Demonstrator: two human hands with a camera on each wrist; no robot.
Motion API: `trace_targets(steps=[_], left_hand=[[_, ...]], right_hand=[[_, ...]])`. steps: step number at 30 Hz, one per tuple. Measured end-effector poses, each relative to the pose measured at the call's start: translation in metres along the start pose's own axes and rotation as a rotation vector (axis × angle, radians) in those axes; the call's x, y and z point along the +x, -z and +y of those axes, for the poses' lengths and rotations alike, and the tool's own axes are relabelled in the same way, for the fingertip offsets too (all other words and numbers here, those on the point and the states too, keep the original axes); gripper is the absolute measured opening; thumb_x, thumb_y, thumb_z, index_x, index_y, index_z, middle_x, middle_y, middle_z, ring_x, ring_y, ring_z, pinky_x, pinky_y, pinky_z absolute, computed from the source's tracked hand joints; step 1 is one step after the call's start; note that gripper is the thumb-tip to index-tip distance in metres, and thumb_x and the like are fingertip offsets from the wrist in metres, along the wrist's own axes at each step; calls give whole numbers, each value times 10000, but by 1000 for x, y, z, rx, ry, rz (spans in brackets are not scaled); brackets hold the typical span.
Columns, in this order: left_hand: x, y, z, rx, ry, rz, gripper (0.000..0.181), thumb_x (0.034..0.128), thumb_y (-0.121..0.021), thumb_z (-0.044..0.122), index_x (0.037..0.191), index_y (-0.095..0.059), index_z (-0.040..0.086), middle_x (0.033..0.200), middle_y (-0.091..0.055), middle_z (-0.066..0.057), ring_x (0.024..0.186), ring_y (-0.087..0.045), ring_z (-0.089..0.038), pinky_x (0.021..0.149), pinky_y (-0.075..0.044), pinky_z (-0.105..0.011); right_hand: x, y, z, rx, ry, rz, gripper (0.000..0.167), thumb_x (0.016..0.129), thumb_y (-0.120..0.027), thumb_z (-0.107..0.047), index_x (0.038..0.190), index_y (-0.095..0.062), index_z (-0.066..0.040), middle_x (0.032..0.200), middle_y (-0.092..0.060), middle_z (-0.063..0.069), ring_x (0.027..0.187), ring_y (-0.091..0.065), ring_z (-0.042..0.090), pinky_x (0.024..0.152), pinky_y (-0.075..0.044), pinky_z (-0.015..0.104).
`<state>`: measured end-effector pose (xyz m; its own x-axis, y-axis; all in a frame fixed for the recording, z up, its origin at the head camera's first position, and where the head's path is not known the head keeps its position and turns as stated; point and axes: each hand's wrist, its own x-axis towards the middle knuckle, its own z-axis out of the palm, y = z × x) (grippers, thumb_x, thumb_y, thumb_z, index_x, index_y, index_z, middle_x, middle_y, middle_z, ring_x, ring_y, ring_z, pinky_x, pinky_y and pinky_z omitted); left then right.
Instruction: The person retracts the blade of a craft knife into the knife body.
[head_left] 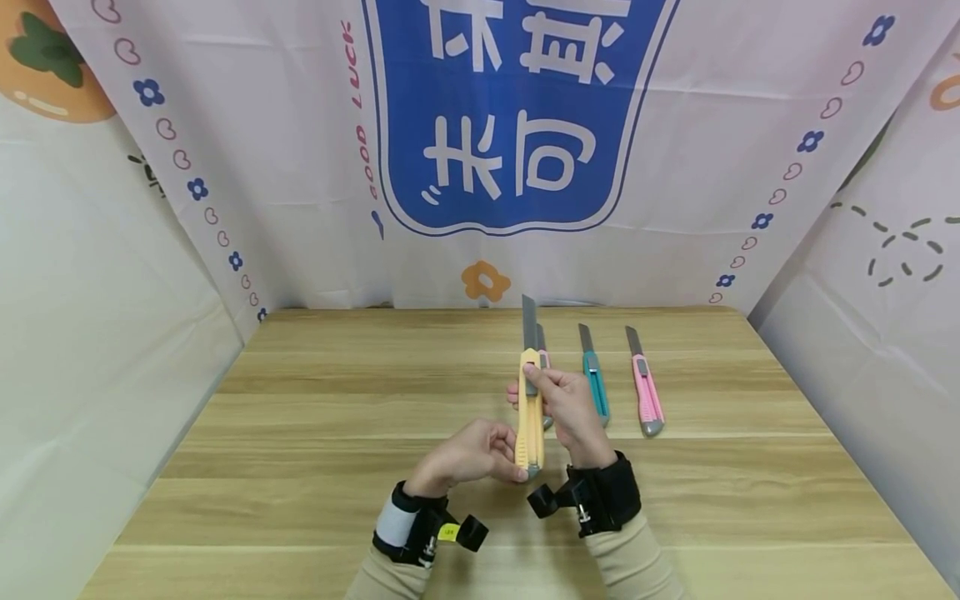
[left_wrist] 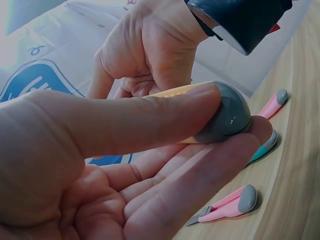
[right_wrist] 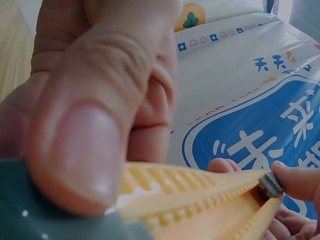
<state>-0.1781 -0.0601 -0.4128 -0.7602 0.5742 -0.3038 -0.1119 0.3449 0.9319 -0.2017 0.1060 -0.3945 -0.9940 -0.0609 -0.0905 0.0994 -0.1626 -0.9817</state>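
A yellow utility knife [head_left: 529,429] is held upright, its long grey blade [head_left: 529,321] extended at the top. My left hand [head_left: 480,452] pinches its grey end cap [left_wrist: 234,116] between thumb and fingers at the bottom. Higher up, my right hand [head_left: 572,407] grips the body, thumb at the grey slider [right_wrist: 270,184]. Just behind the yellow knife lies a pink knife [head_left: 545,360], partly hidden by it and by my right hand. Beside that hand rests a teal knife [head_left: 595,382], its blade out.
Another pink knife [head_left: 648,396] lies farther right on the wooden table [head_left: 315,400], its blade pointing to the back. A white printed cloth [head_left: 300,167] hangs along the table's back edge, with more cloth at both sides.
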Motion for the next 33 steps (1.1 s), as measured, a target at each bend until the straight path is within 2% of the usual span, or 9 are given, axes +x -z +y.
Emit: trace_targets(steps=[10, 19, 28, 33], left_hand=[[-1, 1, 0, 0, 6, 9, 228, 768, -742, 18, 964, -632, -21, 801, -670, -38, 713, -614, -99, 664, -504, -185], [-3, 3, 2, -20, 2, 16, 236, 778, -733, 19, 986, -633, -30, 813, -677, -41, 720, -631, -97, 693, -550, -199], [-4, 4, 4, -22, -5, 27, 243, 778, -732, 12, 994, -631, -38, 822, -675, -37, 723, -625, -90, 691, -544, -193], [-4, 5, 4, -17, -11, 24, 252, 777, -728, 10, 1004, -631, -44, 826, -681, -44, 720, -625, -88, 687, -539, -190]], right_hand=[[0, -1, -1, -18, -24, 4, 359, 975, -565, -160, 1191, -596, 126, 899, -770, 135, 725, -737, 85, 762, -620, 312], [2, -4, 0, -22, -74, 47, 325, 973, -574, -197, 1162, -640, 59, 872, -776, 49, 783, -741, 96, 810, -613, 321], [-1, -6, -1, -38, -103, 59, 391, 971, -576, -288, 1129, -661, 59, 796, -766, 18, 721, -733, 91, 722, -625, 289], [-1, -8, -1, -28, -78, 69, 382, 972, -576, -252, 1134, -651, 86, 728, -744, -10, 686, -725, 85, 689, -625, 279]])
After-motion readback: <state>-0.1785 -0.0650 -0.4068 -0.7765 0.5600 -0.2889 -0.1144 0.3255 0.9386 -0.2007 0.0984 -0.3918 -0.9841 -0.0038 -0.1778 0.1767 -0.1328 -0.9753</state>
